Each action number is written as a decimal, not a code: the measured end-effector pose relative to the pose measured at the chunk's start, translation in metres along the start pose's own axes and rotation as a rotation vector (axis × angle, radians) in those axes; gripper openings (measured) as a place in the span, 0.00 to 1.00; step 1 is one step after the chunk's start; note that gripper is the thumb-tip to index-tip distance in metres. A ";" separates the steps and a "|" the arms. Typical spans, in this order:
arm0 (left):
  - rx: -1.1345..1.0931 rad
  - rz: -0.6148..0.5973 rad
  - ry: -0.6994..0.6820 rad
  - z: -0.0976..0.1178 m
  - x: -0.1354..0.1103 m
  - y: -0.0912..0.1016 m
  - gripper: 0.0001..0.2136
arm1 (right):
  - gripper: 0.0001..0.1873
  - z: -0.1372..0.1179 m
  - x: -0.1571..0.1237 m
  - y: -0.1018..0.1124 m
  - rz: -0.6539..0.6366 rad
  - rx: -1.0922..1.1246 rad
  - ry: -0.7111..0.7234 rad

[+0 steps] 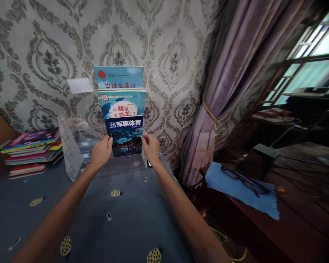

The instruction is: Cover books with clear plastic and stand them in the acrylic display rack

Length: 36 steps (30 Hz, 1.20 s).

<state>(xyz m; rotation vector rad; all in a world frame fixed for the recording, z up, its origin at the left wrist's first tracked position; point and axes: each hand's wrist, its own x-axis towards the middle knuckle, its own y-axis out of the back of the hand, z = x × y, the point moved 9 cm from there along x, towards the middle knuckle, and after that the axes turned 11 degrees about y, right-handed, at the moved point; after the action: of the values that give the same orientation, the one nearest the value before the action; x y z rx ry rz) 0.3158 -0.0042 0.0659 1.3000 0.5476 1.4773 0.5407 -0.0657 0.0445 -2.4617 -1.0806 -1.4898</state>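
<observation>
A dark blue book [126,135] stands upright at the front of a clear tiered book rack [74,146]. My left hand [102,149] grips its left edge, and my right hand [151,148] pinches its right edge. Whether its bottom rests fully in the front tier I cannot tell. Behind it rises a teal book [122,100] with red lettering, and at the back a taller light blue book [119,75]. All three sit at the right side of the rack. The left part of the tiers holds no books.
Left of the rack lies a stack of books [33,149] on the dark blue patterned cloth [98,226]. A patterned wall is right behind. Rightward are a tied purple curtain [200,120] and a dark red table [235,215] with a blue cloth [222,182], eyeglasses [244,179] and cables.
</observation>
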 end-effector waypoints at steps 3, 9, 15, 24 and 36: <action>0.006 -0.015 0.034 -0.003 -0.001 -0.001 0.17 | 0.10 0.000 0.000 0.000 -0.010 0.000 -0.019; -0.029 -0.023 0.032 -0.004 -0.001 -0.001 0.17 | 0.12 0.001 0.002 0.007 0.005 0.056 -0.054; -0.054 0.000 0.012 -0.004 -0.002 0.000 0.17 | 0.13 0.000 0.007 0.016 0.033 0.068 -0.034; -0.023 0.000 0.002 0.000 -0.002 -0.001 0.17 | 0.13 -0.008 0.007 0.012 0.023 0.058 0.034; -0.023 -0.015 -0.011 0.007 -0.001 -0.005 0.18 | 0.14 -0.003 0.010 0.015 0.039 0.057 0.023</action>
<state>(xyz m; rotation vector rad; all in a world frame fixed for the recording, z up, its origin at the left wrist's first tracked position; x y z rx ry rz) 0.3238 -0.0051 0.0635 1.2832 0.5308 1.4586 0.5504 -0.0731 0.0583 -2.4072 -1.0497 -1.4515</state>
